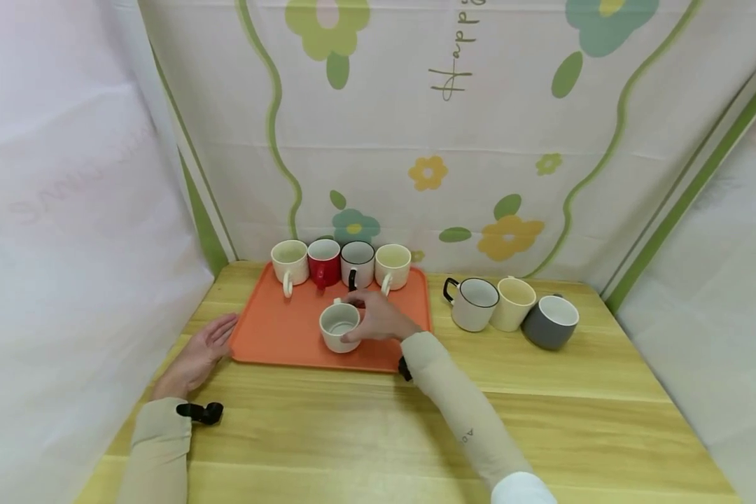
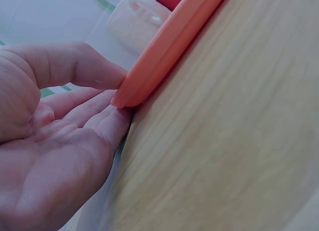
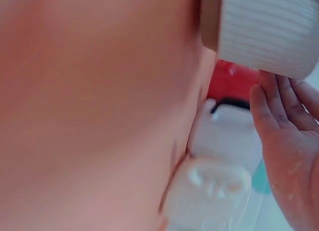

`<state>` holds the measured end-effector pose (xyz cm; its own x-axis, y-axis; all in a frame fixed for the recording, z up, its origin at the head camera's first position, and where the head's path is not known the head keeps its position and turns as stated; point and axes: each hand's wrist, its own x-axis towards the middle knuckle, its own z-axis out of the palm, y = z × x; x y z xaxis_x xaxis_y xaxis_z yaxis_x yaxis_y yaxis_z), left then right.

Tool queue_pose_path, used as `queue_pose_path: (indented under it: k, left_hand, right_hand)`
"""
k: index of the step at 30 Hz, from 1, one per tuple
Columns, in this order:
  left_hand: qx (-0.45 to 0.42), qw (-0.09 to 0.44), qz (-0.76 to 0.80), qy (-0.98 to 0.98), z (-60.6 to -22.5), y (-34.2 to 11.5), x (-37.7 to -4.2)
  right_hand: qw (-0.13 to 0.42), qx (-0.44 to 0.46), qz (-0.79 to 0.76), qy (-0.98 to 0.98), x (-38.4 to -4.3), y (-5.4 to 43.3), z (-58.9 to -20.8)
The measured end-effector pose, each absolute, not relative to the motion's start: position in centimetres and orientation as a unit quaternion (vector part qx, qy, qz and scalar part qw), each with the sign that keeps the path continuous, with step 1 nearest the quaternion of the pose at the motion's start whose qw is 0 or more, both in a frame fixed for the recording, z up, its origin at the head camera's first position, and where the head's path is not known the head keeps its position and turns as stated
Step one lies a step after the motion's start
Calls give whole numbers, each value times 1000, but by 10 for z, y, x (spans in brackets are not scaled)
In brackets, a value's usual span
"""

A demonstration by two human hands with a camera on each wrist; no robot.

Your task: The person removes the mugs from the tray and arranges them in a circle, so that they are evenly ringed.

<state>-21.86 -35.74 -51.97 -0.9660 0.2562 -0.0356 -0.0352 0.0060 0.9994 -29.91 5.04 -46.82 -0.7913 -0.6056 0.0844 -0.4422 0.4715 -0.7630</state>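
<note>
My right hand [image 1: 381,318] holds a ribbed white mug [image 1: 336,343] over the middle of the orange tray [image 1: 277,336], thumb at the near side and fingers behind the rim. The right wrist view shows the mug's ribbed wall [image 3: 269,34] with the fingertips against it. At the tray's left front corner my left hand [image 1: 195,357] pinches the edge; in the left wrist view its thumb lies on the tray rim [image 2: 159,57], fingers on the other side. Behind stand a cream mug [image 1: 292,264], a red mug [image 1: 325,269], a black-rimmed white mug [image 1: 364,269] and another cream mug [image 1: 393,264].
On the wooden table [image 1: 327,434], right of the tray, a white mug with black rim and handle [image 1: 471,315], a pale yellow mug [image 1: 512,311] and a dark grey mug [image 1: 544,330] stand close together. Patterned cloth [image 1: 378,189] hangs along the back and sides.
</note>
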Motion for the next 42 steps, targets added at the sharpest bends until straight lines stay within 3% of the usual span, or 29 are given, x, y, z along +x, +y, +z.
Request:
queue_pose_path:
  k: [8, 19, 28, 34, 42]
  left_hand:
    - [79, 112, 702, 698, -518, -357, -217]
    - [78, 101, 702, 701, -516, -361, -216]
    - [77, 101, 705, 698, -521, -365, -212]
    - [76, 99, 708, 695, -522, -364, -213]
    - [83, 102, 708, 694, -523, -361, -216]
  right_hand:
    - [36, -348, -426, 834, -275, 113, -449]
    - [-66, -348, -424, 834, -194, 244, -434]
    - [-123, -207, -358, 902, -131, 375, -449]
    - [-136, -68, -306, 940, -127, 441, -462]
    - [-157, 61, -301, 938, -135, 466, -485]
